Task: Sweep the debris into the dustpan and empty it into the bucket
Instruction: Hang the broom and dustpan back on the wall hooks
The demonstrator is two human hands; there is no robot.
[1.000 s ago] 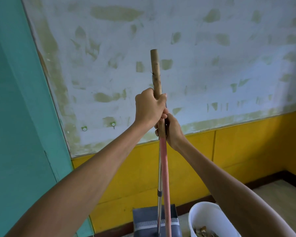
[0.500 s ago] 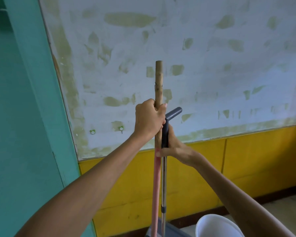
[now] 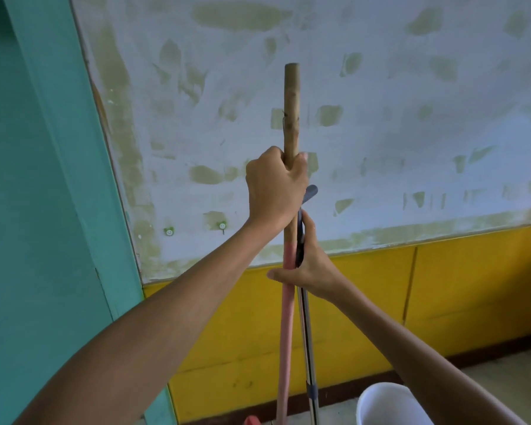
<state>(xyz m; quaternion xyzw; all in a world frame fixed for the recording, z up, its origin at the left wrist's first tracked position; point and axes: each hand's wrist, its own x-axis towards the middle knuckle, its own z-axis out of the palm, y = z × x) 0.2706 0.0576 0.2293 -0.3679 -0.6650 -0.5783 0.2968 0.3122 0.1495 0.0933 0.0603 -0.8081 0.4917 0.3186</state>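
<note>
Below the right hand [image 3: 311,268], the round white plastic bucket [image 3: 390,404] sat on the floor by the yellow lower wall. That hand was closed around both the slim metal dustpan handle with its dark grey grip [image 3: 307,332] and the wooden, pink-sleeved broom pole [image 3: 290,118] (held upright, side by side). Just above it, the left hand [image 3: 275,188] gripped the pole's bare wood.
</note>
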